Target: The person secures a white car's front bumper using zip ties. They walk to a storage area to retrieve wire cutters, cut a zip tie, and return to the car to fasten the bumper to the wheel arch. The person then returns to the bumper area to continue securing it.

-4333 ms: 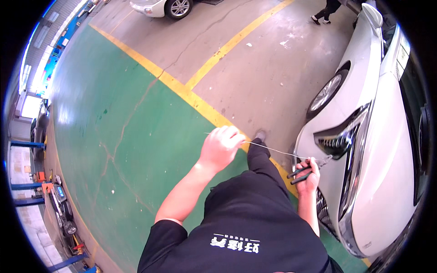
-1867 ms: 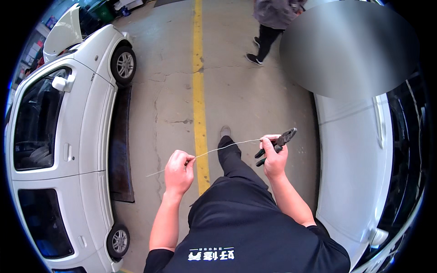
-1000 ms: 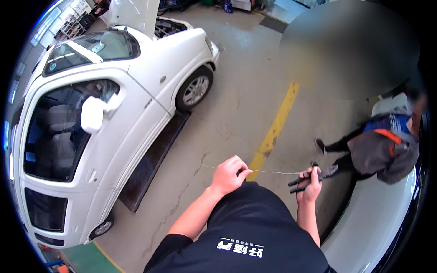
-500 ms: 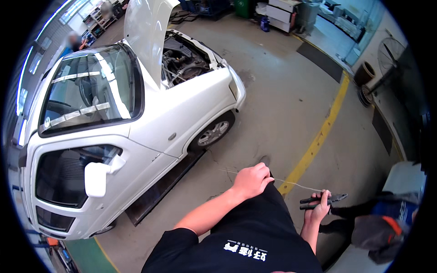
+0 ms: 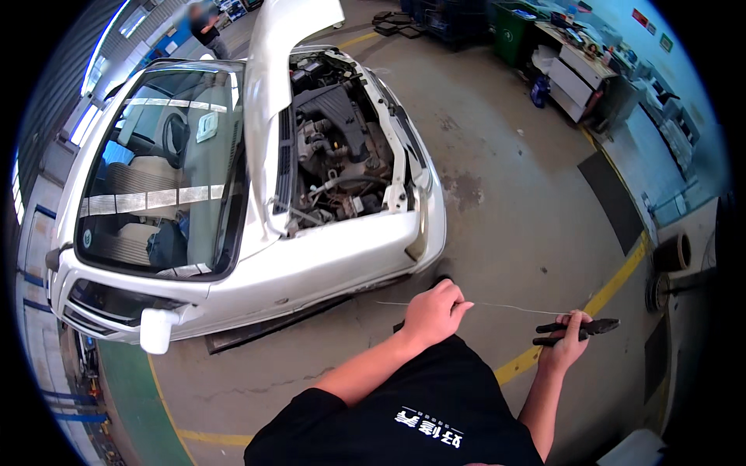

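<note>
A thin pale wire stretches nearly straight between my hands, in front of my body. My left hand is closed on it, and a short end sticks out to the left past the knuckles. My right hand grips black pliers, their jaws pointing right. The wire's other end runs to the fingers of this hand, though whether the fingers also pinch it is hard to see. Beyond my left hand stands a white car with its hood raised over the uncovered engine.
A yellow floor line passes beyond my right hand. At the far right are a cluttered white cabinet, a green bin and a dark mat. A person stands behind the car. A dark ramp strip lies beside the car.
My view has swung left and closer to the car's front, showing more of the engine. Both hands keep their hold, the right slightly farther from the left, and the wire looks straighter.
</note>
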The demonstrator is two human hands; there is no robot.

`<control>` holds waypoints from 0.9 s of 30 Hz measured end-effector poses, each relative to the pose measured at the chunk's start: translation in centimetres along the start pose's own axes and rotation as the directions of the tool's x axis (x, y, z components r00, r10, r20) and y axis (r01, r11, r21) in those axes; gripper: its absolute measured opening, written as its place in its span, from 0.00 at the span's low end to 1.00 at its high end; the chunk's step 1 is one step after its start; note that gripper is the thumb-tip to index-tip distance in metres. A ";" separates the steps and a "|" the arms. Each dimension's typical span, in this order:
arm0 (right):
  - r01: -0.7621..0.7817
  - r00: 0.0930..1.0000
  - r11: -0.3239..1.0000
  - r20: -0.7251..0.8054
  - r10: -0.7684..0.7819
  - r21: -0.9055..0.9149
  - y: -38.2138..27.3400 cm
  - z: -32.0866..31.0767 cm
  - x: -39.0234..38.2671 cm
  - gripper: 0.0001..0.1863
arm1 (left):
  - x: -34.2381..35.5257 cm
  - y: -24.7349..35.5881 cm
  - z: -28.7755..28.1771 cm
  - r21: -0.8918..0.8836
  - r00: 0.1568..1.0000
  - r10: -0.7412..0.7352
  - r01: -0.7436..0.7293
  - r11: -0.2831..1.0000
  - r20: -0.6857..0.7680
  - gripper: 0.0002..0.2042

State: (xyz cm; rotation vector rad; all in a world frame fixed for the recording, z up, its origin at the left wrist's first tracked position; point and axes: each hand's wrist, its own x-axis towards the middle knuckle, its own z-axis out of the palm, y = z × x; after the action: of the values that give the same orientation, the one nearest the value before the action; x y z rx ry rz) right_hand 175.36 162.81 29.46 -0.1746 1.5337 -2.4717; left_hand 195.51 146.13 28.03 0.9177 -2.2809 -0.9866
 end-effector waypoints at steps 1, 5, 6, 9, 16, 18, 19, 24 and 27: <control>0.005 0.999 0.999 0.047 -0.006 0.034 0.8 0.8 3.6 0.03 | 3.3 -0.1 0.9 -0.036 1.000 0.012 -0.013 0.999 -0.028 0.10; -0.023 1.000 0.992 0.022 0.020 0.123 4.1 5.3 15.8 0.03 | 17.7 -1.9 3.9 -0.078 0.991 0.128 -0.126 0.989 0.026 0.09; -0.042 0.998 0.990 -0.037 0.047 0.132 4.7 6.4 18.4 0.03 | 21.6 -2.3 4.5 -0.075 0.987 0.143 -0.138 0.988 0.072 0.10; -0.063 0.983 0.987 -0.162 0.087 0.149 5.4 9.9 26.8 0.04 | 33.3 -1.9 6.0 -0.053 0.956 0.183 -0.176 0.983 0.231 0.12; -0.078 0.982 0.992 -0.161 0.094 0.103 7.8 18.2 44.4 0.05 | 58.2 -0.4 9.5 -0.030 0.851 0.342 -0.360 0.932 0.397 0.09; -0.116 0.985 0.981 -0.106 0.133 0.154 10.0 20.3 49.7 0.04 | 64.8 0.2 10.4 -0.061 0.820 0.330 -0.343 0.938 0.467 0.08; -0.146 0.984 0.973 -0.079 0.162 0.177 11.0 21.8 52.1 0.03 | 67.8 0.2 11.1 -0.078 0.802 0.322 -0.329 0.941 0.502 0.08; -0.300 0.949 0.934 0.161 0.272 0.193 15.9 31.4 67.2 0.03 | 81.6 -2.3 14.4 -0.204 0.879 0.263 -0.194 0.959 0.398 0.07; -0.380 0.886 0.917 0.333 0.323 0.120 17.5 39.1 76.8 0.05 | 89.6 -2.9 14.2 -0.200 0.926 0.104 -0.032 0.979 0.362 0.08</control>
State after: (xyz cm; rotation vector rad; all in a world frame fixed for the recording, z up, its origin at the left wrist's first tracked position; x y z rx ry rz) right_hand 111.90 101.95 29.85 -0.2145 1.0926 -2.1572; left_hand 128.67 84.82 31.75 0.6051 -2.4434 -1.4202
